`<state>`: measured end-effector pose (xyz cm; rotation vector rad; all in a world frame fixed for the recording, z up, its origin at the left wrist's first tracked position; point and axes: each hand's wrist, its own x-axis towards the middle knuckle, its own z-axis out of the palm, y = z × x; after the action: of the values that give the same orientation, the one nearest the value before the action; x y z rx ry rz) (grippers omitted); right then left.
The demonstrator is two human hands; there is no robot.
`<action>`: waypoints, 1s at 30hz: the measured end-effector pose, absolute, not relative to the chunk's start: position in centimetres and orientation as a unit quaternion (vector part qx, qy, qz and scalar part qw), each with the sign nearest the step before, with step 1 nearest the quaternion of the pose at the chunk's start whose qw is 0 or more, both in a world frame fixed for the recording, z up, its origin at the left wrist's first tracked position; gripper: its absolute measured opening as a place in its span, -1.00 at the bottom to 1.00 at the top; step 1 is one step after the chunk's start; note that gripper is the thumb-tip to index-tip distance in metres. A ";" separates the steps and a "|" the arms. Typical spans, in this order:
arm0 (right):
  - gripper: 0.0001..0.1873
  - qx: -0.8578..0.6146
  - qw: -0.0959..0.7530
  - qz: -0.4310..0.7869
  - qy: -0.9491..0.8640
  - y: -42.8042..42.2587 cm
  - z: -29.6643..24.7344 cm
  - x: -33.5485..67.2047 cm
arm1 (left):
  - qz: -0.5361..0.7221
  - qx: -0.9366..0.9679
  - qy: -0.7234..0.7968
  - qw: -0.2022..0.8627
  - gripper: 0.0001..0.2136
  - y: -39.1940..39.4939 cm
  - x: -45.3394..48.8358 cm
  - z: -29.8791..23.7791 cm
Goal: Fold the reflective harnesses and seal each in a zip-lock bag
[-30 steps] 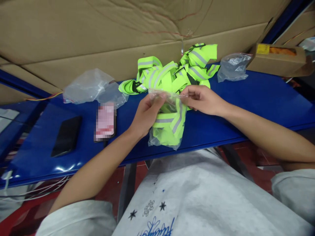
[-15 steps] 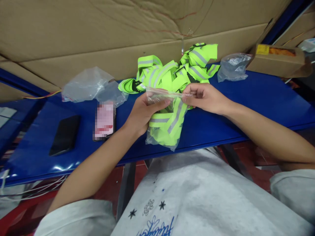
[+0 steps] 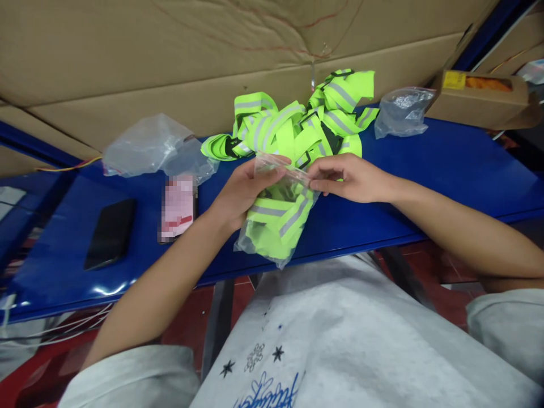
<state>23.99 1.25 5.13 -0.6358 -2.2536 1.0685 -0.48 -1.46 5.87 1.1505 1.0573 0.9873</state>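
Between my hands hangs a clear plastic zip bag (image 3: 249, 243) with a neon-yellow reflective strap (image 3: 272, 238) folded inside it. My left hand (image 3: 244, 190) is closed on the bag's upper left edge, thumb in front. At the upper right corner, my right hand (image 3: 351, 177) pinches the bag's edge between thumb and fingers. The bag tilts, its right corner lower than the left. Just behind it lies a heap of neon-yellow straps (image 3: 276, 127) with grey reflective stripes and black buckles.
Loose clear bags (image 3: 148, 144) lie left of the heap, and another clear bag (image 3: 402, 113) lies right of it. A phone-like black object (image 3: 110, 233) and a pink-topped item (image 3: 178, 208) rest on the blue table (image 3: 459, 164). A cardboard box (image 3: 471, 107) stands at the back right.
The bag has swung with its lower end to the left, and its right top corner has dropped. My right hand has shifted slightly left and down along with it.
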 end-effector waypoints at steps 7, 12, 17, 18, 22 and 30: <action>-0.78 -0.277 0.268 0.433 -0.815 0.9 4.7 23.5 | 0.394 0.561 0.452 0.571 -0.53 -1.3 -0.6 5.9; -0.70 -0.316 0.251 0.472 -0.784 1.4 4.9 24.1 | 0.420 0.511 0.464 0.589 -0.64 -1.3 -0.5 5.6; -0.65 -0.343 0.250 0.518 -0.743 2.6 5.8 25.8 | 0.424 0.470 0.421 0.649 -0.69 -0.9 -0.6 5.4; -0.65 -0.344 0.252 0.526 -0.736 2.7 5.9 26.0 | 0.424 0.474 0.414 0.651 -0.68 -0.9 -0.7 5.4; -0.65 -0.347 0.243 0.545 -0.723 2.9 6.2 26.4 | 0.423 0.483 0.401 0.653 -0.62 -0.8 -0.6 5.3; -0.71 -0.357 0.228 0.505 -0.752 2.4 6.7 26.3 | 0.423 0.504 0.406 0.634 -0.57 -1.2 -0.3 5.3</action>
<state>26.27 2.38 6.73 -0.9826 -2.0704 1.3919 -0.27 -1.24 5.26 1.1533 0.9279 0.9676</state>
